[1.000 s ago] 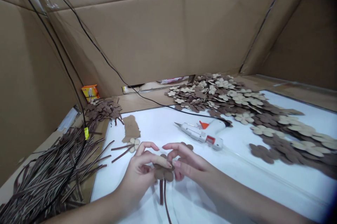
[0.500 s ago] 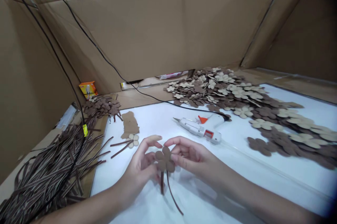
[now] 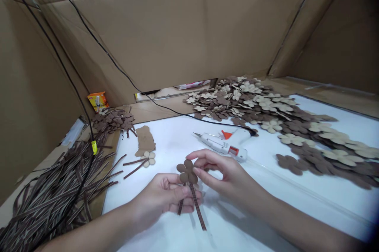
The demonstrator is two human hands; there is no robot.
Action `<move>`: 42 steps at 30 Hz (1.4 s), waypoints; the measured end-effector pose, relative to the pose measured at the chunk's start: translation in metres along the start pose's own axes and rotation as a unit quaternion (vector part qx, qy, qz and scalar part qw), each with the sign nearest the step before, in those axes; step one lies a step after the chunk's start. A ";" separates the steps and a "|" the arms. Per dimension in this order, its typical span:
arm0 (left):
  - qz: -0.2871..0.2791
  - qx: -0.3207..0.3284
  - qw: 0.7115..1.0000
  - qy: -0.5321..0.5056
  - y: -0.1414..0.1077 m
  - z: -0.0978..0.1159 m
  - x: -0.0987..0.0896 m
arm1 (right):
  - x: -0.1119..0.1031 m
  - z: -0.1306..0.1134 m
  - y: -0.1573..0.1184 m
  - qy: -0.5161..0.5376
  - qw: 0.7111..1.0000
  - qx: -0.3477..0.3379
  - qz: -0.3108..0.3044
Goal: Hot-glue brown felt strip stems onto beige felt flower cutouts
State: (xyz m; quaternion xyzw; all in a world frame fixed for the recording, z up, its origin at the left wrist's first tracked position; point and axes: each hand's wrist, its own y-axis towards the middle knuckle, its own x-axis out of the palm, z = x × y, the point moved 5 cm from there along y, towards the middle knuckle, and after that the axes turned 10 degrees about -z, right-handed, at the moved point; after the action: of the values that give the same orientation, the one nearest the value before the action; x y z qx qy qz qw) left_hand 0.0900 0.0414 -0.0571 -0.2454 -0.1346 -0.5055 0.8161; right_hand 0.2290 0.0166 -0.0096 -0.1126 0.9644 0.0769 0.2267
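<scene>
Between my hands is a brown four-petal flower (image 3: 187, 172) with two stitched strips (image 3: 196, 206) trailing down from it. My left hand (image 3: 174, 193) is closed around its lower side, thumb on top near the strips and fingers behind them. At the flower's right edge, my right hand (image 3: 211, 169) pinches a petal between thumb and fingers. Beyond my hands a white glue gun (image 3: 220, 144) with an orange trigger lies on its side, nozzle pointing left. A beige flower with two strips (image 3: 149, 159) rests on the white board (image 3: 174, 133), beside a torn brown cardboard piece (image 3: 145, 140).
A large heap of brown and beige flowers (image 3: 266, 104) spreads along the right and back. On the left lie many loose strips (image 3: 56, 189) and a smaller pile of brown flowers (image 3: 114, 119). An orange box (image 3: 98, 102) stands behind. A black cable (image 3: 112, 60) crosses overhead; cardboard walls enclose the space.
The flower has turned and tilted, its strips now showing their stitched faces. My left hand has moved lower, its fingers now behind the strips. My right hand stays at the petal edge.
</scene>
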 end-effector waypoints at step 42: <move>0.077 0.178 0.930 0.313 -0.018 0.061 0.010 | -0.011 -0.050 -0.027 -0.125 0.987 -0.072 0.069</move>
State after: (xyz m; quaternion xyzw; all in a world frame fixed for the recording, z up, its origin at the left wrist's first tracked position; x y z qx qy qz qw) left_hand 0.0799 0.0597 0.0037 0.0648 0.0593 -0.4600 0.8836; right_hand 0.2244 -0.0172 0.0367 -0.0516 0.9260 0.1752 0.3305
